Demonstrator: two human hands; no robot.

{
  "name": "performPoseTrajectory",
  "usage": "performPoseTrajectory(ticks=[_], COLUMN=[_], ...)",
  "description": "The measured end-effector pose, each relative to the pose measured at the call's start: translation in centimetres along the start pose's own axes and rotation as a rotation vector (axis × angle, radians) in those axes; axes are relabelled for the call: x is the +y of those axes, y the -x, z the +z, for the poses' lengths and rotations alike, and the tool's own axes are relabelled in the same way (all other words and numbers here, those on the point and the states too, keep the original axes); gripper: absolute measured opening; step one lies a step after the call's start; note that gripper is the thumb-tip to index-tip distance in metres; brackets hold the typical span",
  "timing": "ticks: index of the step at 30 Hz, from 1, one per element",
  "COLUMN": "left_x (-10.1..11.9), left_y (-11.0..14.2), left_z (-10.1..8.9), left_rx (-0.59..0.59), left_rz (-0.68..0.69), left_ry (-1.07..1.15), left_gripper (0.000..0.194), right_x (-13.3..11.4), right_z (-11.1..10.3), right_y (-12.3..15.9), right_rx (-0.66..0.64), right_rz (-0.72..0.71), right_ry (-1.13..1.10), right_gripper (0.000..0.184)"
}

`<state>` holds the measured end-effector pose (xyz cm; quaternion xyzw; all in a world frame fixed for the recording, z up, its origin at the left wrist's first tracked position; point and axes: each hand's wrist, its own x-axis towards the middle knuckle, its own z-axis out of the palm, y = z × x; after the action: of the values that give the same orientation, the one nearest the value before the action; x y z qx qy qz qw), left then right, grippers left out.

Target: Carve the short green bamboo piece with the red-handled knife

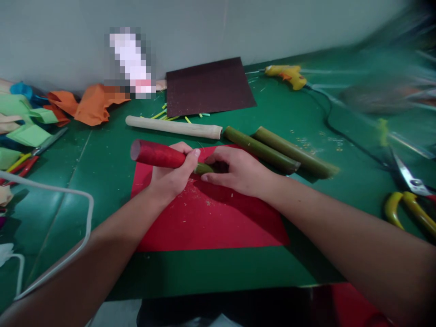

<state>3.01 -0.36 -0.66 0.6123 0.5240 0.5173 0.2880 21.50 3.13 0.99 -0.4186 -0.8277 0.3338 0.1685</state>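
My left hand [175, 170] is wrapped around a red tube [158, 153], its round pale end pointing up to the left. A short green bamboo end [204, 169] shows between my hands, in line with the tube; whether it is one piece with the red part I cannot tell. My right hand [235, 170] curls around this green end, thumb below and fingers above, hiding the rest of it. Both hands are above a red sheet [204, 227] sprinkled with small shavings.
A pale bamboo stick [173, 127] and two green bamboo pieces [262, 150] [296, 152] lie beyond my hands. Behind are a dark brown sheet [207, 86] and a yellow glue gun [288, 76] with cord. Shears [413, 181] lie right; orange cloth-like material [93, 104] and a white wire frame [90, 204] left.
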Motion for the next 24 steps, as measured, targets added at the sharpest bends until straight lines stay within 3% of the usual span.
performPoseTrajectory(ticks=[7, 14, 19, 24], left_x=[0.32, 0.75, 0.35, 0.31], left_y=[-0.17, 0.2, 0.1, -0.1], left_z=[0.0, -0.45, -0.16, -0.06], left_rx=[-0.021, -0.133, 0.002, -0.04], left_rz=[0.008, -0.001, 0.008, 0.004], left_ry=[-0.005, -0.068, 0.025, 0.013], left_gripper=[0.031, 0.03, 0.031, 0.031], right_x=[-0.15, 0.36, 0.18, 0.1], right_z=[0.13, 0.43, 0.36, 0.42], right_y=[-0.04, 0.0, -0.03, -0.11], right_rx=[-0.009, 0.019, 0.028, 0.023], right_rz=[0.004, -0.057, -0.026, -0.029], right_ry=[0.001, 0.007, 0.015, 0.012], right_gripper=[0.024, 0.02, 0.022, 0.023])
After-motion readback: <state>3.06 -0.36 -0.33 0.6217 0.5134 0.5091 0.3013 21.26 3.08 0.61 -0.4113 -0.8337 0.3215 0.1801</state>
